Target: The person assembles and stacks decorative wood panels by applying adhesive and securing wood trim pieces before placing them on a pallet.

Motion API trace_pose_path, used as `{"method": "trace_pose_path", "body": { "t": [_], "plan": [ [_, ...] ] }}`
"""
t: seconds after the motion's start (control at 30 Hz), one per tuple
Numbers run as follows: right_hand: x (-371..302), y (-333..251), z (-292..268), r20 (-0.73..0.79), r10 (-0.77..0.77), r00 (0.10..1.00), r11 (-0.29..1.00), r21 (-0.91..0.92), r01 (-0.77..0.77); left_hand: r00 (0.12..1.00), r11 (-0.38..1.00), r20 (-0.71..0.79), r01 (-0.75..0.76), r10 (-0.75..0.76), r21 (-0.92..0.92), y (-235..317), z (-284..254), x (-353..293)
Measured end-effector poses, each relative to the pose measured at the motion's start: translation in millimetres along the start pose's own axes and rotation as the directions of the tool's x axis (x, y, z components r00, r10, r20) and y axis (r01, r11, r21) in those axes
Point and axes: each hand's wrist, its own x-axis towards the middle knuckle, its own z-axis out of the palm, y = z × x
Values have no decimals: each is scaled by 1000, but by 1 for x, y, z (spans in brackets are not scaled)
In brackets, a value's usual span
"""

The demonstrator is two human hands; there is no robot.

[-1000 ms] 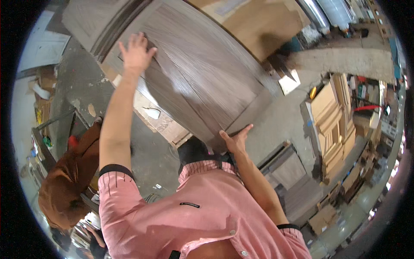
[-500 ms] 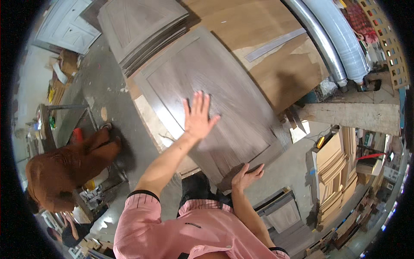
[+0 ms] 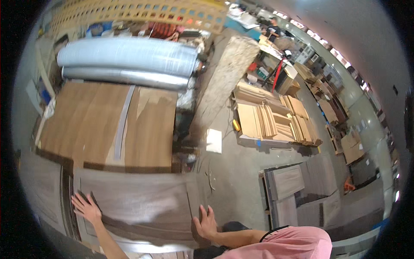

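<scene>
A: What are the fingers doing?

B: On the left hand [image 3: 88, 209] they fan out, straight and apart, over the left end of the grey wood-grain panel [image 3: 138, 198]. On the right hand [image 3: 207, 222] the fingers stretch out too, with the thumb well away from them, at the panel's right end. How firmly either one presses, I can't tell.

A: Where's that panel?

B: Lying flat in front of the person, between the two hands.

A: And around it?

B: Just left lies another grey panel [image 3: 43, 190]. Beyond the far edge is a brown board [image 3: 82, 129] with a pale strip [image 3: 124, 123] across it, then a silver roll [image 3: 125, 77] and a thicker bluish roll [image 3: 129, 52], side by side.

A: Off to the right?

B: A pink sleeve [image 3: 293, 244] close by, grey panels [image 3: 310, 181] past it, and farther off a stack of tan panels [image 3: 276, 114]. A white sheet [image 3: 214, 141] lies between that stack and the brown board.
</scene>
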Motion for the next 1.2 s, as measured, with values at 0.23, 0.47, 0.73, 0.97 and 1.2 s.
{"method": "trace_pose_path", "body": {
  "t": [0.23, 0.47, 0.73, 0.97, 1.2],
  "plan": [
    [-5, -4, -11, -74, -26, 997, 999, 40, 29, 894, 899, -184, -429, 409, -88, 22, 34, -113],
    [2, 8, -3, -99, -39, 994, 994, 99, 49, 757, 722, -279, -650, 590, -238, 72, 32, -276],
    [0, 19, -4, -153, -106, 983, 961, 240, 141, 714, 698, -348, -689, 607, -195, 104, 57, -385],
    [0, 27, -1, -180, -167, 969, 964, 175, 198, 783, 709, -245, -622, 572, -332, 108, 34, -393],
    [-2, 26, 2, -226, -247, 943, 953, 122, 278, 823, 788, -199, -568, 533, -239, 69, 37, -325]
  ]
}}
